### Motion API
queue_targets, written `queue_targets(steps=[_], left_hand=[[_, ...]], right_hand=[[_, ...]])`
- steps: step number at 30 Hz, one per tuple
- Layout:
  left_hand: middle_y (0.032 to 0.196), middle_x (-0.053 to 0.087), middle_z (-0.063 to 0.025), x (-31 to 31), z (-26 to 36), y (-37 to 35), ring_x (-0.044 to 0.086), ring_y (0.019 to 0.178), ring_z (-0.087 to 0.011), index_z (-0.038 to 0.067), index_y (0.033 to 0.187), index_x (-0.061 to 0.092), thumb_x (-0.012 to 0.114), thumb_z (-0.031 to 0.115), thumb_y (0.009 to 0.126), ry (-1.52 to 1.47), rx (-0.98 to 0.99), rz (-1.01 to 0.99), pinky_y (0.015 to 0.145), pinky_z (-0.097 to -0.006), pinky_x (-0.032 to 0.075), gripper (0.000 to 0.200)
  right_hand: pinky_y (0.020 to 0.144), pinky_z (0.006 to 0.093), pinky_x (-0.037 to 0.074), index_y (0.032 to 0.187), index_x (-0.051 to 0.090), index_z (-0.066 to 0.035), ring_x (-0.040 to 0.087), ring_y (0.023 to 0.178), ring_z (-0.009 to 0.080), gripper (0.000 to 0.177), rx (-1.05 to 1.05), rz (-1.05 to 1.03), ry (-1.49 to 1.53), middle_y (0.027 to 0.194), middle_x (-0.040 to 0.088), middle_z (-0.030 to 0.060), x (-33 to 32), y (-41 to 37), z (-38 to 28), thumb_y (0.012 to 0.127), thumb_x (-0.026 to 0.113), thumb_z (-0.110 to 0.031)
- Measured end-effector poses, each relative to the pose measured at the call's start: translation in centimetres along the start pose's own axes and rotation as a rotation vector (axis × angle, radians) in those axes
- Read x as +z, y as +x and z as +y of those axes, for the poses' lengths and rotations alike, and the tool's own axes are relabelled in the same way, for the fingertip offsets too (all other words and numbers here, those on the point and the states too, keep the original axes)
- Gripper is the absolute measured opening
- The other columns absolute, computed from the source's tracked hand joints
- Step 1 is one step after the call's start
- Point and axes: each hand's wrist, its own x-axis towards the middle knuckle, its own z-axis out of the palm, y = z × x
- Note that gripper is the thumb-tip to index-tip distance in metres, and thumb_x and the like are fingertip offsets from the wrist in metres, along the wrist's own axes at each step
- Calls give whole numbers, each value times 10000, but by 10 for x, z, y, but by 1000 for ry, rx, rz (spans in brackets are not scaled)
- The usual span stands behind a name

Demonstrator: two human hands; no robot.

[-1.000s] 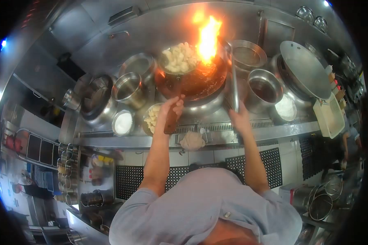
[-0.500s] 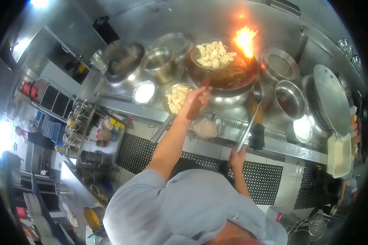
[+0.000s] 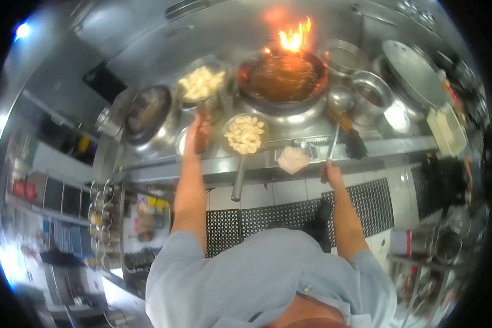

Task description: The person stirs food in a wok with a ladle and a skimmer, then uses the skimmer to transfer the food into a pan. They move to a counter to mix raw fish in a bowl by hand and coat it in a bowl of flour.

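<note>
My left hand (image 3: 201,131) is wrapped round the brown handle of a skimmer (image 3: 201,103) heaped with pale chunks of food (image 3: 201,83). The skimmer is over a metal pot at the left. My right hand (image 3: 330,172) grips the long handle of a ladle (image 3: 335,142), its bowl resting by the pots right of the wok. In the middle a wok (image 3: 250,93) holds brown oil, and flames (image 3: 295,39) rise behind its far rim. Between my hands, a handled pan (image 3: 238,183) with more pale chunks (image 3: 244,134) sits at the stove's front edge.
A crumpled cloth (image 3: 293,159) lies on the front ledge. Left stands a dark wok (image 3: 147,112); right are a steel pot (image 3: 372,95), a large tilted wok (image 3: 415,71) and a pale plastic tub (image 3: 447,130). Black perforated mats (image 3: 279,216) cover part of the floor.
My left hand has carried the loaded skimmer left, from above the wok to over the pot. The flames look lower. My right hand still holds the ladle, and the camera view has turned.
</note>
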Motion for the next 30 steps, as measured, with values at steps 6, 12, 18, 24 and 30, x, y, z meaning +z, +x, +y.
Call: queue_targets(steps=[6,12,18,24,30], left_hand=[[999,547,-146,-63,19,11,510,673,-107,33,1301,439,537,482,906,-260,-34,-2,568,-181,491,606],[1176,521,-237,-54,19,-7,565,995,-262,47,1447,264,556,549,864,-217,59,-93,834,-316,554,823],[944,581,-95,-113,-11,-61,541,859,-224,9,1363,397,579,351,909,111,-36,385,675,-285,511,597],[787,586,-82,86,-128,-196,559,646,-157,26,903,550,559,354,929,514,-324,15,564,-299,486,329],[814,606,-97,165,-296,-164,571,675,-181,14,946,548,551,337,924,1080,-843,-113,587,-318,489,324]], right_hand=[[690,443,506,1091,554,46,621,855,267,746,113,164,215,950,631,182,-26,-58,33,910,364,-652],[875,468,488,1280,464,50,597,1044,387,711,474,308,43,1195,557,293,-95,-104,130,916,460,-561],[912,419,461,1017,612,49,594,1002,392,417,148,246,-834,1089,601,251,-118,-82,176,830,585,-323],[994,428,395,1219,487,37,517,1150,372,454,-255,130,-1246,1214,532,238,-69,-28,78,807,521,-149],[1068,580,208,1367,480,-133,247,1397,335,484,-271,-138,-1162,1480,335,152,-57,77,93,899,394,-223]])
